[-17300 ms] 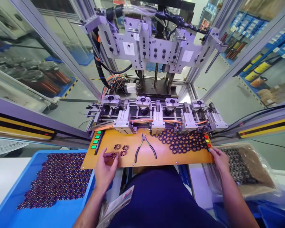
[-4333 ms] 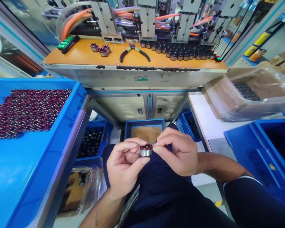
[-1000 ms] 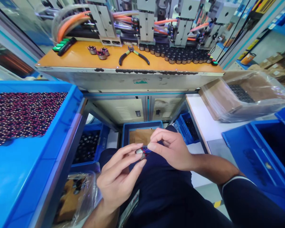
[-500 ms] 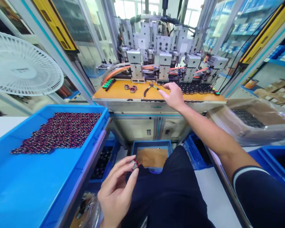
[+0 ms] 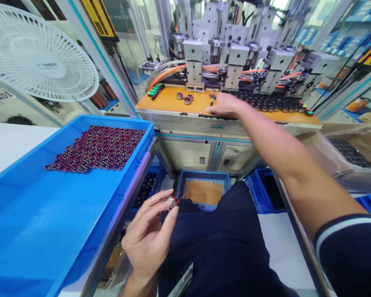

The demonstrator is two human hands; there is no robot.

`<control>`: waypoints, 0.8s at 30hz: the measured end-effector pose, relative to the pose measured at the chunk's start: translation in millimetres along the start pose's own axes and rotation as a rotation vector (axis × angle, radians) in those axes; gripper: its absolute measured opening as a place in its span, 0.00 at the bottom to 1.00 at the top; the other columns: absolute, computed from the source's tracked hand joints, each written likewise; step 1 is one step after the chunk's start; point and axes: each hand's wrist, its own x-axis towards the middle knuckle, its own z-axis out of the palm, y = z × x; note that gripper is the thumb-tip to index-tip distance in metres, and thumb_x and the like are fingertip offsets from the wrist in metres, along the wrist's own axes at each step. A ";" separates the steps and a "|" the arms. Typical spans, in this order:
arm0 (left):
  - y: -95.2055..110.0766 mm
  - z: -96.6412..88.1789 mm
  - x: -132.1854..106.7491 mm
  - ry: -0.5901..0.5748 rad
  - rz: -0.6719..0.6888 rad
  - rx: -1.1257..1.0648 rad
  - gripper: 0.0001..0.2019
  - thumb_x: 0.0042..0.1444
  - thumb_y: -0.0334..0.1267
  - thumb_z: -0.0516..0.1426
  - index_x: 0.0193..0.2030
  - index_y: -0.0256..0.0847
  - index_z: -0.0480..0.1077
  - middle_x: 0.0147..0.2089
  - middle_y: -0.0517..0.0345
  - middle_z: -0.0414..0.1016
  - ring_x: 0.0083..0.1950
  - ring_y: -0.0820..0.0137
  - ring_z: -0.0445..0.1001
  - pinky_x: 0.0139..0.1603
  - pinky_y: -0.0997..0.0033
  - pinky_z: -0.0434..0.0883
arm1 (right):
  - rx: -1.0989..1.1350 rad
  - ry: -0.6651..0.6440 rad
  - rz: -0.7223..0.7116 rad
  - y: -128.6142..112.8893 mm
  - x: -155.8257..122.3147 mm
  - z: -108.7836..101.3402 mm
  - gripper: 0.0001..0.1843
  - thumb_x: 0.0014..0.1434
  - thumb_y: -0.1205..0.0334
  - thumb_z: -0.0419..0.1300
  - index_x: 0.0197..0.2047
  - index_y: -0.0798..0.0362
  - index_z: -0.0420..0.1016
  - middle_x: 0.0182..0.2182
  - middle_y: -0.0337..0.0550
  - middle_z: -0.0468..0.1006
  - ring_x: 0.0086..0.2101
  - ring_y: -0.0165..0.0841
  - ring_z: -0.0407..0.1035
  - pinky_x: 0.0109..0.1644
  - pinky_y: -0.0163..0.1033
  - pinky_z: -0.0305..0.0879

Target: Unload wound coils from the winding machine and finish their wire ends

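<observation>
Between the thumb and fingers of my left hand [image 5: 153, 231] is a small motor stator [image 5: 172, 201] with red windings and thin loose wire ends sticking up. It is held above my lap. My right hand [image 5: 224, 104] reaches forward to the orange bench top [image 5: 167, 99] and is closed around the handles of small cutting pliers [image 5: 213, 97]. The jaws point away from me; my fingers hide most of the handles. Just left of the pliers, a few similar stators [image 5: 188, 100] sit on the bench. Rows of dark round parts [image 5: 266, 102] stand right of my hand.
A blue tray [image 5: 80, 206] with a heap of stators [image 5: 108, 148] lies at left, below a white fan [image 5: 46, 62]. Behind the bench stands a machine [image 5: 236, 55]. A blue bin [image 5: 182, 181] is below. At right is a plastic-lined box [image 5: 315, 144] of dark parts.
My right hand has come down onto the pliers and closed around their handles; they now point straighter away. My left hand still holds the stator. The view has tilted down and shifted left.
</observation>
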 end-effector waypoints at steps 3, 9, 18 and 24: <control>0.9 3.4 1.1 -0.019 0.018 -0.027 0.16 0.53 0.21 0.64 0.45 0.43 0.78 0.49 0.51 0.81 0.50 0.64 0.80 0.46 0.63 0.80 | -0.173 -0.202 -0.130 26.0 -28.4 -25.8 0.29 0.39 0.62 0.75 0.46 0.59 0.76 0.39 0.51 0.77 0.41 0.47 0.72 0.51 0.54 0.68; 5.5 23.9 3.1 -0.093 0.006 -0.091 0.16 0.52 0.20 0.64 0.45 0.42 0.78 0.49 0.53 0.81 0.49 0.65 0.80 0.47 0.64 0.80 | -0.141 -0.062 -0.364 46.0 -168.6 -39.8 0.34 0.47 0.71 0.62 0.59 0.58 0.67 0.48 0.55 0.71 0.48 0.46 0.67 0.55 0.53 0.66; 8.6 43.0 1.4 -0.166 0.010 -0.081 0.17 0.51 0.19 0.64 0.44 0.43 0.78 0.48 0.55 0.82 0.49 0.65 0.80 0.47 0.63 0.81 | 1.104 -0.652 -0.079 14.9 -355.1 -17.0 0.33 0.63 0.67 0.59 0.69 0.50 0.54 0.43 0.44 0.72 0.36 0.27 0.71 0.43 0.38 0.72; 14.4 46.4 -3.1 -0.205 -0.015 -0.059 0.18 0.52 0.20 0.65 0.45 0.45 0.78 0.49 0.54 0.81 0.49 0.63 0.80 0.46 0.60 0.81 | 1.284 -0.710 -0.109 2.1 -360.2 -6.4 0.40 0.59 0.71 0.59 0.72 0.51 0.52 0.49 0.49 0.72 0.49 0.33 0.70 0.58 0.48 0.68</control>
